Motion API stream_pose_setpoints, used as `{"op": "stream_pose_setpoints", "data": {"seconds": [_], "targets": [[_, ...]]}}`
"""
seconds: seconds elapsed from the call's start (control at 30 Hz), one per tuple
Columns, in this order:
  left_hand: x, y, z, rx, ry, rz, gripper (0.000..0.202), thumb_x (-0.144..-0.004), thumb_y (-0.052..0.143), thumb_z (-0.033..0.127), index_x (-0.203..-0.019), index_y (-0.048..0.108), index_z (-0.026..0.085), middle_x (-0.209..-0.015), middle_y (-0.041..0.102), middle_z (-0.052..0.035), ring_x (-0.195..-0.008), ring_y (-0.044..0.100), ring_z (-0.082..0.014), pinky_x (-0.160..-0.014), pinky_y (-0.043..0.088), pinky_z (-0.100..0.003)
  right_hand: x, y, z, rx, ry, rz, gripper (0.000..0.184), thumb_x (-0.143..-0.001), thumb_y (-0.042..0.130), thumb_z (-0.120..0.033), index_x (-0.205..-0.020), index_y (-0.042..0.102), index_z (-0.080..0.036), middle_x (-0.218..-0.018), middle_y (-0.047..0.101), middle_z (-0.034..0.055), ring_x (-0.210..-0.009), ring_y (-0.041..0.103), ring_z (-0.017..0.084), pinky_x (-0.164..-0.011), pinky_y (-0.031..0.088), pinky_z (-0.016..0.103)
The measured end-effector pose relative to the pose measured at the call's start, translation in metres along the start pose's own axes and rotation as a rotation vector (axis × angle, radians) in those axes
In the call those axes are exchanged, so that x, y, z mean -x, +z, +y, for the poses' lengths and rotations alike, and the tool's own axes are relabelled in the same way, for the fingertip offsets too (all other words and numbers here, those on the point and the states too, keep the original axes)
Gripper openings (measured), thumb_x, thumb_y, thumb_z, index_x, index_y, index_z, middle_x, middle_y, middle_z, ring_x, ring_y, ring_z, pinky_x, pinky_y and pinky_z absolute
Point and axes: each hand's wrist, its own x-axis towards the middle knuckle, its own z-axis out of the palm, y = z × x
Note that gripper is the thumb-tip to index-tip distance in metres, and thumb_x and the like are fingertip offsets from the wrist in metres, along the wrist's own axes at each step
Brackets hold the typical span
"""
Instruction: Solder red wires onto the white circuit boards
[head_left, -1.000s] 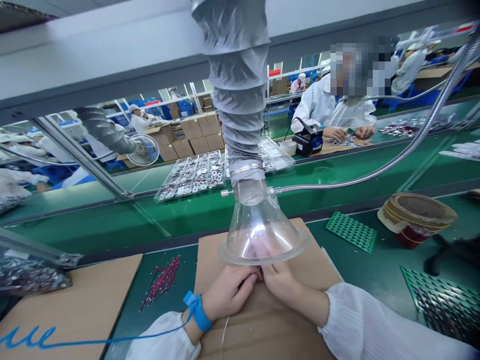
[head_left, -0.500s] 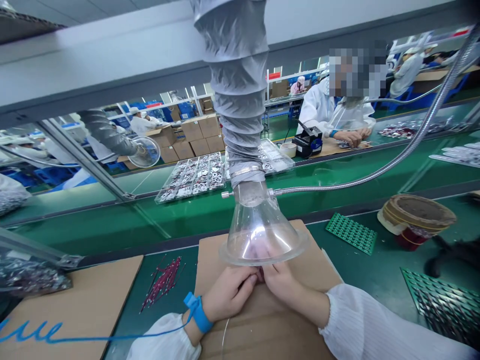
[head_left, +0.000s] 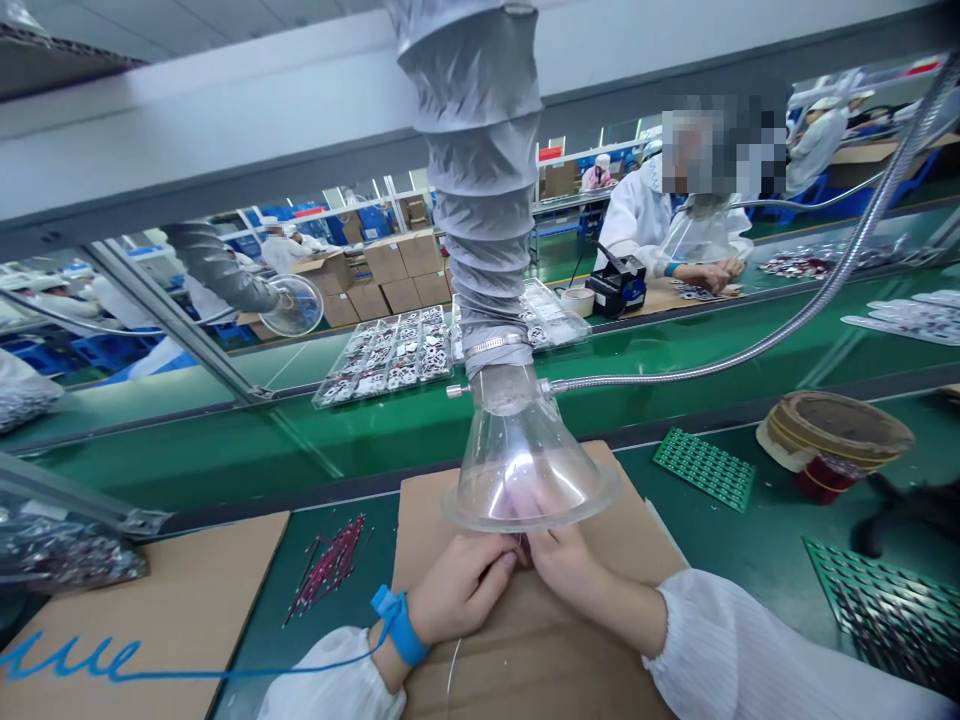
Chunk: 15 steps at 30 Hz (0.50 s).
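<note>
Pale, thin wire (head_left: pixel 453 662) curves below the clear plastic cone (head_left: pixel 529 470); my left hand (head_left: pixel 466 588) and right hand (head_left: pixel 568 572) curl, contents hidden.

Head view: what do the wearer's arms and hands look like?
Loose white striped fabric sleeves with gathered cuffs cover both arms. The left hand and right hand are gloveless. A blue strap circles the left wrist, trailing a blue cord coiled farther out.

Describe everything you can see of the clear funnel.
The clear funnel looks like glossy plastic, with a narrow neck flaring to a thick round rim. It hangs mouth down below a grey ribbed hose with a metal band clamp. A flexible metal tube meets its neck at picture right. The left hand and right hand are at its near rim; contact is unclear.
</note>
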Motion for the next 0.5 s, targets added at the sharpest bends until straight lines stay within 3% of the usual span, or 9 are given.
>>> {"op": "stream_pose_setpoints", "data": {"seconds": [0.1, 0.27, 0.4, 0.5], "targets": [[0.000, 0.000, 0.000, 0.002, 0.008, -0.003, 0.026, -0.113, 0.043, 0.025, -0.109, 0.069, 0.020, -0.105, 0.078, -0.0066, -0.095, 0.072, -0.0182, -0.088, 0.052, -0.024, 0.000, 0.000, 0.001, 0.022, 0.005, 0.039, 0.060, -0.097, 0.057, -0.080, -0.083, 0.066, -0.023, -0.074, 0.063, 0.0041, -0.074, 0.060, 0.022, -0.080, 0.060, 0.038], [0.000, 0.000, -0.002, 0.010, -0.017, -0.006, 0.029, -0.114, 0.041, 0.026, -0.109, 0.069, 0.020, -0.104, 0.077, -0.0062, -0.094, 0.071, -0.0177, -0.087, 0.052, -0.024, -0.001, 0.001, -0.002, -0.036, 0.042, 0.001, 0.058, -0.103, 0.049, -0.074, -0.076, 0.057, -0.023, -0.069, 0.057, 0.0016, -0.065, 0.054, 0.018, -0.064, 0.054, 0.032], [0.001, 0.001, -0.003, 0.021, 0.027, -0.005, 0.026, -0.113, 0.043, 0.025, -0.110, 0.068, 0.020, -0.105, 0.077, -0.0067, -0.096, 0.072, -0.0182, -0.089, 0.052, -0.024, -0.002, 0.002, -0.007, -0.071, 0.064, -0.001, 0.051, -0.096, 0.063, -0.070, -0.076, 0.055, -0.024, -0.070, 0.056, 0.0007, -0.068, 0.053, 0.018, -0.064, 0.052, 0.030], [0.000, 0.000, -0.002, 0.021, 0.008, -0.001, 0.027, -0.114, 0.042, 0.026, -0.109, 0.068, 0.020, -0.103, 0.077, -0.0063, -0.094, 0.071, -0.0176, -0.087, 0.051, -0.024, -0.006, 0.004, -0.011, -0.126, 0.108, -0.024, 0.052, -0.097, 0.059, -0.070, -0.074, 0.053, -0.024, -0.063, 0.050, -0.0020, -0.058, 0.046, 0.015, -0.052, 0.044, 0.028]]}}
